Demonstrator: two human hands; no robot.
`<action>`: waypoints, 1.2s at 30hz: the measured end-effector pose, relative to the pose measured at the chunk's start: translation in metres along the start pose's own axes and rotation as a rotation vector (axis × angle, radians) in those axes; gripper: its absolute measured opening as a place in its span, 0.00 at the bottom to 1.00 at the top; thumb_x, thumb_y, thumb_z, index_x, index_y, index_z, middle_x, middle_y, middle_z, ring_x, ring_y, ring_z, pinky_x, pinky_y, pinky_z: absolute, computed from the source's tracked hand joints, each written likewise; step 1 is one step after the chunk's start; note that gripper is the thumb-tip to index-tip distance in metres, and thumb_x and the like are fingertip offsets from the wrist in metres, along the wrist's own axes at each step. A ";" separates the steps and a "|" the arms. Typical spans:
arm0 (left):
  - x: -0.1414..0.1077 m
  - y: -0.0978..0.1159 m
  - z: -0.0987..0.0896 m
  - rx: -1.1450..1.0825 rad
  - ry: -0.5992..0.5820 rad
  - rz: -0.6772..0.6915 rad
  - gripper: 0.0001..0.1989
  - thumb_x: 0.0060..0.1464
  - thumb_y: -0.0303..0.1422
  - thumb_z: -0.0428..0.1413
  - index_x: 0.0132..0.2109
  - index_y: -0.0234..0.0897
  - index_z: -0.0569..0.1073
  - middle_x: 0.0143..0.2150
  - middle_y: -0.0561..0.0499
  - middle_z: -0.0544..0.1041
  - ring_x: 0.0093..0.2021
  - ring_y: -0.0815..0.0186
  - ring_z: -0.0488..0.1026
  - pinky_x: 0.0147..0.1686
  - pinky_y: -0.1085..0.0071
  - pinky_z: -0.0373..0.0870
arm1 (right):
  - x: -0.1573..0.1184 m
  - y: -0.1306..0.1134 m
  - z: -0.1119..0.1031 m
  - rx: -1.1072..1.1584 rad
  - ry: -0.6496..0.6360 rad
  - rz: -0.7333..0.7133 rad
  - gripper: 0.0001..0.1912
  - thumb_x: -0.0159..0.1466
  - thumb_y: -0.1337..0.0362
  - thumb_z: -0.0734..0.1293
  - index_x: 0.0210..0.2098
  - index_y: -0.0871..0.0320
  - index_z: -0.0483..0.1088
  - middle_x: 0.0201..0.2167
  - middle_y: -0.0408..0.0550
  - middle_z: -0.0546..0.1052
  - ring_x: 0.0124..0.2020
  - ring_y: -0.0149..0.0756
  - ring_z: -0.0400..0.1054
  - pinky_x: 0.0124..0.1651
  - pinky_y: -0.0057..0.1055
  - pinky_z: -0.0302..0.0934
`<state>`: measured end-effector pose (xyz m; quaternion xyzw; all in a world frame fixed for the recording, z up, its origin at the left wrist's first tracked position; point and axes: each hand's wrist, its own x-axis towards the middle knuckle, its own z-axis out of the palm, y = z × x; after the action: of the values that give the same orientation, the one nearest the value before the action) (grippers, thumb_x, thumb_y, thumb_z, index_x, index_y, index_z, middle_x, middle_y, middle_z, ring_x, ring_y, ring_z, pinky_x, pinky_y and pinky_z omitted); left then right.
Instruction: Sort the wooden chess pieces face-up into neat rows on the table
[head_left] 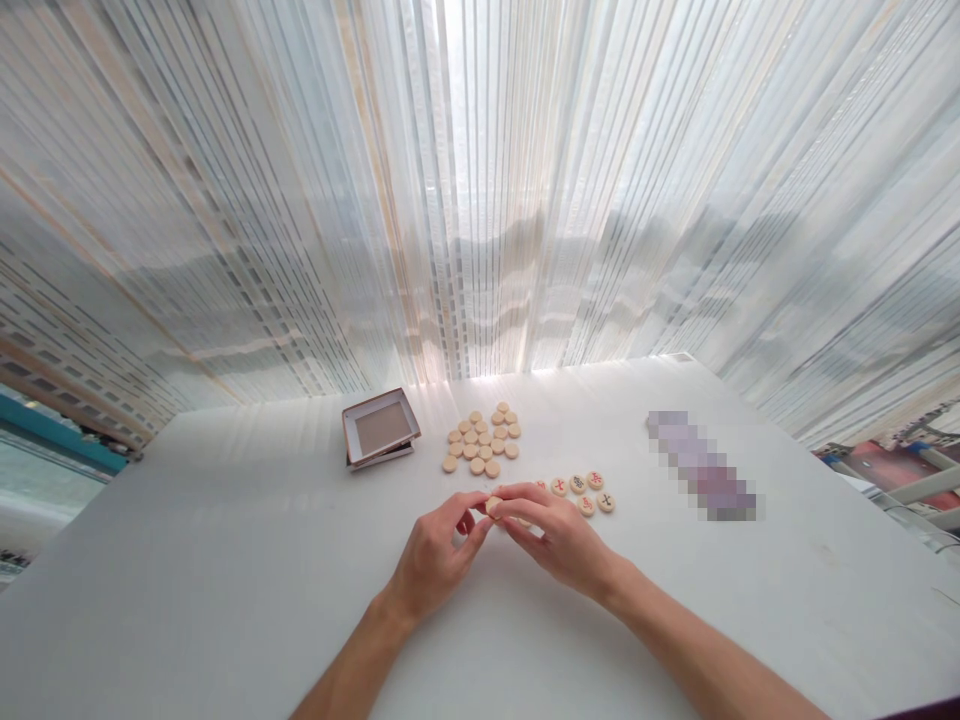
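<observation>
Head view: left hand and right hand pinched one disc between fingertips over the surface, probably to steady it. Plain discs lay clustered beyond; marked discs sat by the right hand, symbols up, hence readable.

Held pale round piece near similar discs with red or black characters upward

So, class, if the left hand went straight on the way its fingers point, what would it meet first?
Past the pale round piece it seems to touch, the left hand would probably meet the right hand first, though one view leaves depth unclear.
</observation>
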<state>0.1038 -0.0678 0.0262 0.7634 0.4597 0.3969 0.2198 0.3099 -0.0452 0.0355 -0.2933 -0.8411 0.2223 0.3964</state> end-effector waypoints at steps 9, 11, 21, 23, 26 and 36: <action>0.000 0.002 0.000 -0.030 -0.002 0.010 0.10 0.65 0.35 0.51 0.52 0.41 0.71 0.42 0.50 0.78 0.33 0.68 0.75 0.38 0.70 0.74 | -0.001 0.000 -0.001 -0.040 -0.016 0.015 0.10 0.70 0.68 0.62 0.48 0.52 0.72 0.48 0.50 0.77 0.46 0.36 0.75 0.49 0.32 0.70; 0.000 0.002 0.000 -0.028 -0.007 0.014 0.10 0.65 0.34 0.51 0.52 0.42 0.71 0.42 0.50 0.78 0.33 0.68 0.75 0.38 0.70 0.74 | -0.001 0.001 -0.001 -0.024 -0.026 0.025 0.11 0.70 0.68 0.61 0.48 0.52 0.72 0.48 0.50 0.77 0.46 0.36 0.75 0.48 0.33 0.69; -0.001 0.001 0.000 -0.014 -0.004 0.026 0.09 0.65 0.32 0.52 0.50 0.41 0.71 0.42 0.51 0.78 0.33 0.69 0.75 0.38 0.71 0.74 | 0.001 0.000 -0.002 0.055 -0.029 0.045 0.11 0.70 0.69 0.61 0.48 0.52 0.71 0.46 0.48 0.78 0.46 0.36 0.73 0.48 0.33 0.68; -0.001 0.001 0.000 -0.011 -0.009 0.026 0.08 0.65 0.32 0.52 0.50 0.41 0.71 0.41 0.52 0.78 0.33 0.69 0.75 0.38 0.71 0.73 | 0.001 -0.001 -0.002 0.075 -0.039 0.052 0.11 0.70 0.69 0.61 0.49 0.52 0.71 0.44 0.48 0.79 0.45 0.35 0.74 0.47 0.32 0.68; -0.001 0.001 0.000 -0.008 -0.018 0.025 0.08 0.65 0.32 0.52 0.50 0.41 0.71 0.41 0.52 0.78 0.33 0.69 0.74 0.38 0.71 0.73 | 0.001 0.000 -0.002 0.078 -0.046 0.069 0.11 0.70 0.69 0.61 0.49 0.52 0.70 0.42 0.47 0.79 0.41 0.34 0.74 0.43 0.29 0.68; -0.001 0.004 0.000 -0.013 -0.006 0.003 0.07 0.64 0.32 0.52 0.49 0.42 0.70 0.38 0.53 0.78 0.32 0.69 0.74 0.38 0.71 0.72 | -0.001 -0.002 -0.001 0.093 -0.056 0.118 0.12 0.70 0.68 0.62 0.50 0.51 0.71 0.41 0.45 0.80 0.38 0.31 0.74 0.32 0.22 0.65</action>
<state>0.1058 -0.0705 0.0280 0.7639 0.4552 0.3979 0.2255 0.3110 -0.0471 0.0369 -0.3174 -0.8219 0.2924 0.3719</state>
